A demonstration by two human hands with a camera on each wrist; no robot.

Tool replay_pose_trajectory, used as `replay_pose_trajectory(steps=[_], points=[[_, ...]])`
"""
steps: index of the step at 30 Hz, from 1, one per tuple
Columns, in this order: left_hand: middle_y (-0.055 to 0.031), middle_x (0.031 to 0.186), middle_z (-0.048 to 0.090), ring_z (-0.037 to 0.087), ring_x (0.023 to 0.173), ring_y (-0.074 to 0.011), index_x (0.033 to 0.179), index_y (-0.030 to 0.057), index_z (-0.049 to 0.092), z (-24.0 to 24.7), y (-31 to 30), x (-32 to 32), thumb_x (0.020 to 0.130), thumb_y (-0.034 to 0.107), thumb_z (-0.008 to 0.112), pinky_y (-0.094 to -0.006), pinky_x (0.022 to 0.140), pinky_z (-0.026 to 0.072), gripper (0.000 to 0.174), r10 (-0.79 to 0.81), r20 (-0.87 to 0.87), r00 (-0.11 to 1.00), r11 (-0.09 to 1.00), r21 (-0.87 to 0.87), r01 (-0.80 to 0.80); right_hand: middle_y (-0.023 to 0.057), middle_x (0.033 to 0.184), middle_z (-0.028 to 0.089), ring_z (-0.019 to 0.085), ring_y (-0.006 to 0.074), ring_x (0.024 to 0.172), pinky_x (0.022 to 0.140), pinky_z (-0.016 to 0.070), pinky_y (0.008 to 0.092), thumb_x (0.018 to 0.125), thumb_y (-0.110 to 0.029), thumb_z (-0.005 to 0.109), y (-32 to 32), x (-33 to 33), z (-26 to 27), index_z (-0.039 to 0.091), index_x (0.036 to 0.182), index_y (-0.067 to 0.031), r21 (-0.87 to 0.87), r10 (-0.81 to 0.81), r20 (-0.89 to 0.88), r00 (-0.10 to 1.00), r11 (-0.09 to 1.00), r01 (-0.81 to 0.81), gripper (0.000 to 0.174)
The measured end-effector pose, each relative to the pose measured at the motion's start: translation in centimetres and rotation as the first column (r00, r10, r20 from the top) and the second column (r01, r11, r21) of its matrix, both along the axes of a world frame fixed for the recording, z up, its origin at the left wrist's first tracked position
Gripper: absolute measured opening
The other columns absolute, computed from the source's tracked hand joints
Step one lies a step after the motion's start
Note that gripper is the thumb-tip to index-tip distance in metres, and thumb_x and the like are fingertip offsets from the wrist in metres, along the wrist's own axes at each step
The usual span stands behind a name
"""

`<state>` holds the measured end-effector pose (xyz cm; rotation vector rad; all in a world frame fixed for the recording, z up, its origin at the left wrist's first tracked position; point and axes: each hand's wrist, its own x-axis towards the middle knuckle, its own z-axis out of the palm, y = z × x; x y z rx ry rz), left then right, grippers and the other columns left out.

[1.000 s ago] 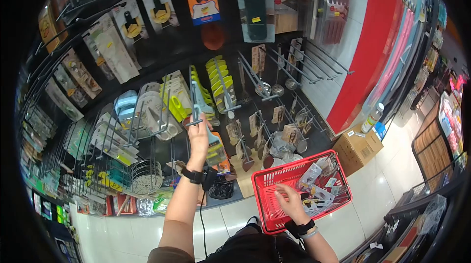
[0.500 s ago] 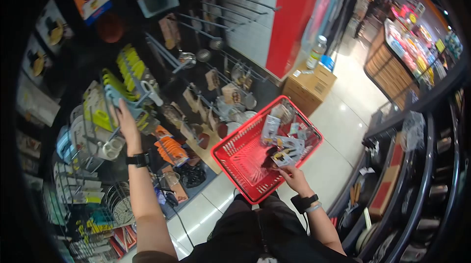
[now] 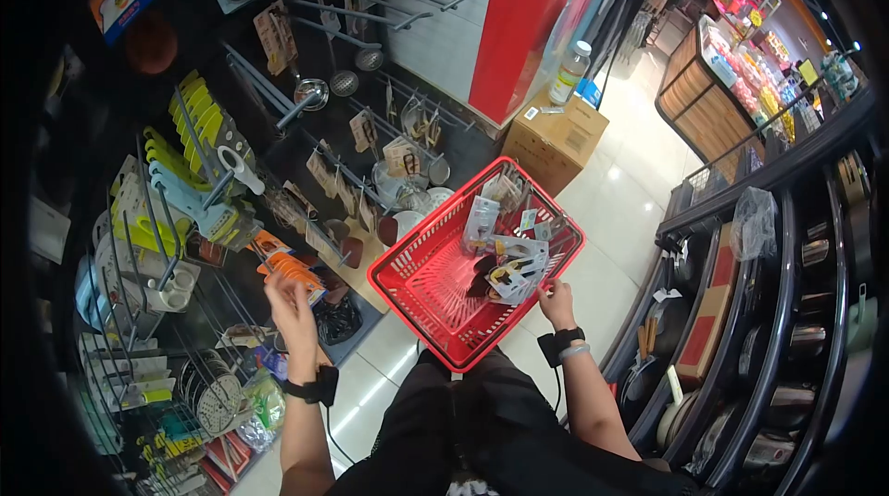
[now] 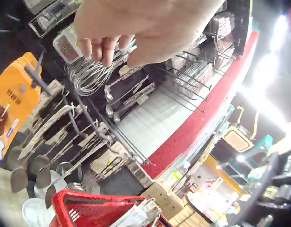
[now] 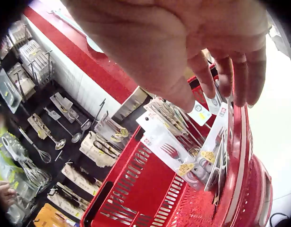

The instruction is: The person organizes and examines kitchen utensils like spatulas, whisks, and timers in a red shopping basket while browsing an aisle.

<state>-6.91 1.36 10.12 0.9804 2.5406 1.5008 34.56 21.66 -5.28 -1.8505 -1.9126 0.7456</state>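
My left hand [image 3: 293,313] hangs in the air with loosely bent fingers and nothing in them, overlapping orange carded packages [image 3: 294,264] in the head view. Fanned-out light blue and green handled utensils [image 3: 199,204] hang on hooks above it. My right hand [image 3: 557,303] is at the near right rim of a red shopping basket [image 3: 394,285], its fingers drooping loosely over that side in the right wrist view. Inside the basket lie several carded packs [image 3: 519,269]. One pale card [image 5: 166,149] shows a red fork shape.
Ladles and skimmers [image 3: 312,93] hang from wall hooks that jut outward. A cardboard box [image 3: 551,139] with a bottle [image 3: 569,75] on top stands behind the basket. Dark shelves [image 3: 741,348] with pans run along the right. Tiled floor [image 3: 611,218] lies between.
My left hand has come away from the light blue utensils and dropped lower. The right hand has drawn back from the packs to the basket's rim. The head view has swung right.
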Motion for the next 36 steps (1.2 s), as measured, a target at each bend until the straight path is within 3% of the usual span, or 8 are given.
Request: replay_pose_trajectory(steps=[6,8,14,16,20,23,30,36], points=[[-0.0118,0.075,0.058,0.058,0.067,-0.0234,0.107,0.0028,0.052,-3.4,-2.8,4.0,0.084,0.004,0.056,-0.0337,0.062,0.0455,0.023,-0.177,0.1,0.979,0.963,-0.187,0.193,0.0177,0.092,0.058,0.058,0.0321,0.085,0.076,0.0474,0.0396,0.075,-0.022,0.069,5.1,-0.9,-1.6,0.062,0.096,-0.0016,0.069,0.115,0.052,0.992,0.991,-0.118,0.031],[-0.0149,0.078,0.06,0.06,0.07,-0.0298,0.103,0.002,0.056,-5.1,-3.8,4.7,0.082,0.004,0.058,-0.0373,0.065,0.0466,0.021,-0.391,0.131,0.911,0.842,-0.348,0.412,0.0166,0.099,0.059,0.055,0.0317,0.096,0.081,0.0451,0.0425,0.073,-0.022,0.069,7.4,-1.6,-2.4,0.066,0.093,-0.0028,0.127,0.262,0.232,0.937,0.947,-0.296,0.028],[-0.0156,0.081,0.062,0.061,0.075,-0.0295,0.098,0.0003,0.061,-4.1,-3.9,8.6,0.08,0.006,0.062,-0.0364,0.069,0.0481,0.019,-0.499,0.111,0.859,0.746,-0.449,0.492,0.0118,0.129,0.045,0.041,0.0334,0.119,0.093,0.044,0.0434,0.08,-0.026,0.058,13.5,-3.7,-4.3,0.064,0.108,-0.0093,-0.354,0.408,0.5,0.764,0.901,-0.249,0.033],[-0.0152,0.082,0.062,0.061,0.076,-0.0292,0.098,0.0003,0.061,-3.9,-4.0,10.0,0.08,0.006,0.061,-0.0363,0.07,0.0481,0.019,-0.477,0.165,0.863,0.738,-0.458,0.495,0.0142,0.132,0.041,0.046,0.0341,0.116,0.091,0.0453,0.0432,0.084,-0.023,0.052,15.0,-3.9,-5.4,0.06,0.112,-0.0088,-0.422,0.503,0.474,0.723,0.85,-0.315,0.033],[-0.0145,0.082,0.062,0.061,0.076,-0.0294,0.097,0.0007,0.061,-3.9,-4.6,12.4,0.08,0.008,0.061,-0.0372,0.07,0.0483,0.018,-0.432,0.164,0.887,0.737,-0.503,0.452,0.0171,0.125,0.049,0.055,0.0347,0.106,0.087,0.0476,0.0433,0.088,-0.018,0.044,16.2,-5.0,-7.3,0.056,0.114,-0.0064,-0.396,0.515,0.416,0.749,0.844,-0.361,0.031],[-0.0141,0.082,0.062,0.062,0.077,-0.0295,0.098,0.0025,0.06,-3.4,-4.8,14.1,0.081,0.008,0.061,-0.0371,0.071,0.0487,0.018,-0.402,0.173,0.899,0.732,-0.53,0.429,0.0145,0.101,0.065,0.062,0.0319,0.095,0.081,0.0505,0.044,0.091,-0.019,0.039,16.9,-5.2,-8.2,0.057,0.11,-0.005,-0.428,0.539,0.472,0.698,0.832,-0.354,0.03],[-0.0145,0.084,0.063,0.061,0.079,-0.0311,0.098,0.0042,0.06,-2.7,-4.0,17.3,0.082,0.012,0.061,-0.0381,0.072,0.0488,0.018,-0.381,0.19,0.905,0.711,-0.566,0.418,0.0096,0.1,0.067,0.066,0.0231,0.092,0.073,0.0531,0.0357,0.09,-0.022,0.045,17.2,-6.1,-5.4,0.068,0.097,-0.013,-0.427,0.556,0.636,0.535,0.832,-0.355,0.026],[-0.0138,0.088,0.063,0.061,0.081,-0.0322,0.099,0.0055,0.06,-2.9,-2.7,19.3,0.083,0.014,0.059,-0.0389,0.075,0.0483,0.018,-0.431,0.158,0.888,0.706,-0.554,0.441,0.0069,0.104,0.063,0.048,0.0262,0.114,0.081,0.0489,0.0355,0.084,-0.02,0.051,16.9,-6.2,-5.2,0.068,0.093,-0.0104,-0.279,0.501,0.695,0.516,0.849,-0.449,0.022]])
